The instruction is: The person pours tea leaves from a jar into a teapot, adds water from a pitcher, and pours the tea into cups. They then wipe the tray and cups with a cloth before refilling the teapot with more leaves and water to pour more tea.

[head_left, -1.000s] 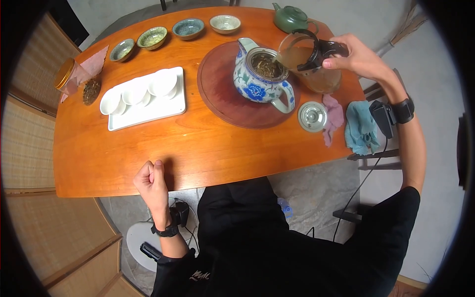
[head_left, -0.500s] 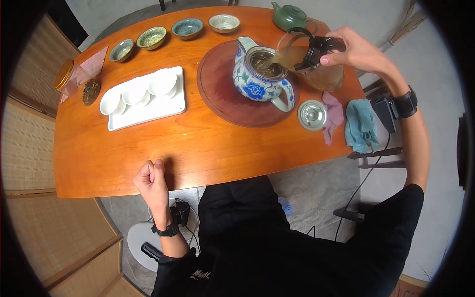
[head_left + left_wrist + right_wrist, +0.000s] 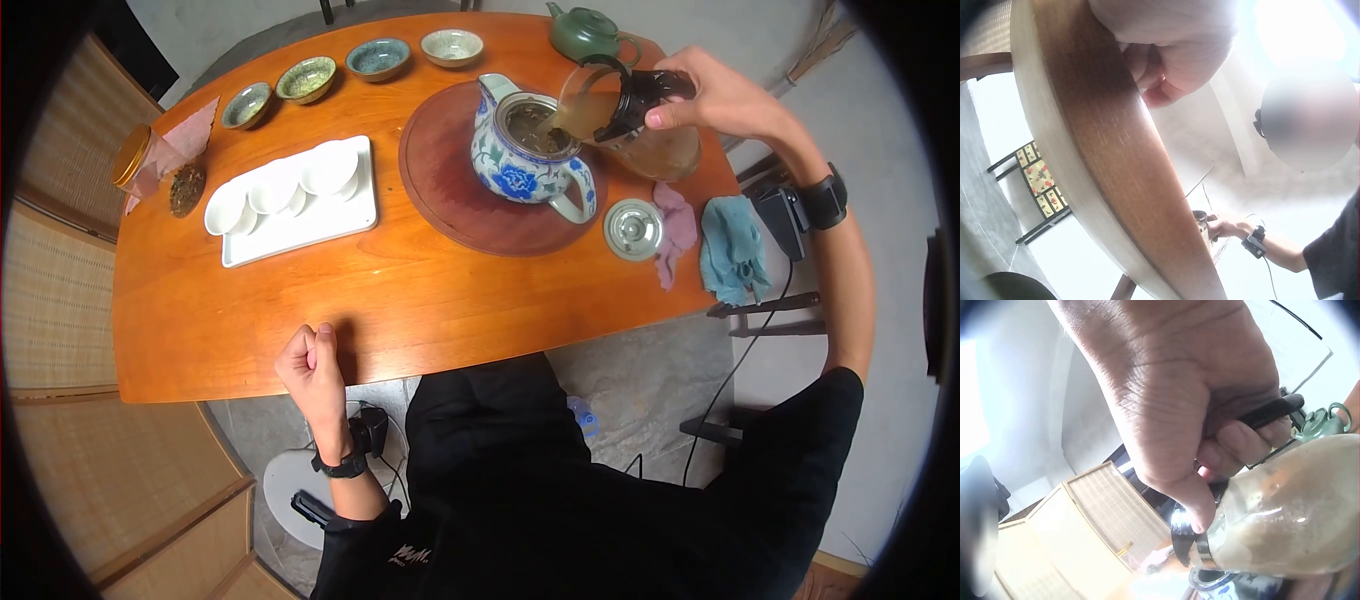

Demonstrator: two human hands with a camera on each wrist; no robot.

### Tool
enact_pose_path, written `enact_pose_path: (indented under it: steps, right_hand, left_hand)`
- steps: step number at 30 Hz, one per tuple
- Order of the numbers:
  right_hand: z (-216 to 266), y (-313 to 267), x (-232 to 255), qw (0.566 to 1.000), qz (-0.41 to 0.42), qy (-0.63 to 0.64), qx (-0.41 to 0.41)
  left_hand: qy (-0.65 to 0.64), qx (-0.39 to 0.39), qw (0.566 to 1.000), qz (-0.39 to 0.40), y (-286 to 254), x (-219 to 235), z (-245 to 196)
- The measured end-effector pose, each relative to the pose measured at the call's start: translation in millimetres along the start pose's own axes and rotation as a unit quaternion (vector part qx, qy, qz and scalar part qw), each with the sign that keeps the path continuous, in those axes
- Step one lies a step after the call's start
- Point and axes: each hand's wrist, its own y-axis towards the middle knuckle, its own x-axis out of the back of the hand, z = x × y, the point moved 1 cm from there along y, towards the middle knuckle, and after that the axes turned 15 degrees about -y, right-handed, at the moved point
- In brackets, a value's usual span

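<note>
My right hand point(image 3: 722, 95) grips the black handle of a glass pitcher point(image 3: 655, 150), tilted with its mouth over the blue-and-white teapot point(image 3: 515, 180). Cloudy liquid runs from the pitcher into the lidless teapot, where leaves show. In the right wrist view the fingers curl round the handle and the thumb presses near the black collar of the pitcher point(image 3: 1291, 512). The teapot stands on a round reddish-brown mat point(image 3: 437, 190). My left hand point(image 3: 313, 375) is curled in a fist at the table's front edge, holding nothing.
A glass lid point(image 3: 633, 230), a pink cloth point(image 3: 677, 235) and a teal cloth point(image 3: 733, 250) lie right of the mat. White cups stand on a white tray point(image 3: 300, 238). Several bowls point(image 3: 378, 58), a green teapot point(image 3: 588, 37) and a gold-lidded jar point(image 3: 140, 160) stand farther back.
The pitcher has tipped further toward the teapot and liquid now streams from its mouth. My right hand has shifted slightly; the left hand keeps its pose.
</note>
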Motion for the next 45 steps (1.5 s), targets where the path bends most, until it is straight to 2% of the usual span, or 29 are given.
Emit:
enact_pose_path:
  steps: [1, 7, 10, 13, 16, 19, 22, 26, 29, 32, 36, 39, 42, 45]
  right_hand:
    - [-2, 0, -2, 1.000, -0.017, -0.003, 0.000]
    - [3, 3, 4, 1.000, 0.024, -0.010, 0.001]
    - [10, 6, 10, 0.997, 0.073, -0.001, -0.011]
    - [-6, 6, -3, 0.999, -0.021, -0.018, 0.034]
    - [-4, 5, -3, 0.998, -0.024, 0.006, 0.055]
    - [3, 9, 5, 0.994, 0.094, 0.029, 0.057]
    - [-11, 5, -10, 0.981, 0.080, 0.154, 0.082]
    - [-37, -3, -34, 0.947, 0.083, 0.310, 0.011]
    - [-47, -9, -54, 0.904, -0.019, 0.427, 0.019]
    - [-69, -16, -64, 0.859, -0.039, 0.509, -0.020]
    - [-109, -18, -88, 0.827, -0.118, 0.547, -0.056]
    - [-124, -22, -99, 0.804, -0.178, 0.555, -0.118]
    - [-146, -16, -123, 0.746, -0.212, 0.611, -0.162]
    - [-152, -13, -136, 0.726, -0.248, 0.618, -0.172]
  left_hand:
    - [0.000, 0.001, 1.000, 0.000, 0, 0, 0]
    - [-0.007, -0.001, 1.000, 0.003, 0, 0, 0]
    - [0.001, -0.005, 1.000, 0.002, 0, 0, 0]
    - [-0.014, -0.001, 1.000, -0.001, 0, -1, 0]
    - [-0.006, -0.003, 1.000, 0.002, 0, -1, 0]
    - [-0.010, -0.001, 1.000, 0.004, 0, 0, 0]
    - [-0.001, -0.006, 1.000, 0.006, 0, 1, 0]
    - [-0.007, -0.010, 1.000, 0.006, 0, 0, 2]
    - [-0.014, -0.004, 1.000, 0.008, -1, -2, -3]
    - [-0.019, -0.001, 1.000, 0.010, -1, -3, -4]
    - [-0.013, -0.004, 1.000, 0.011, -1, -2, -2]
    - [-0.004, -0.009, 1.000, 0.009, -1, -1, -1]
    - [-0.001, -0.014, 1.000, 0.009, -1, 0, 1]
    - [-0.002, -0.014, 1.000, 0.009, -2, 1, 2]
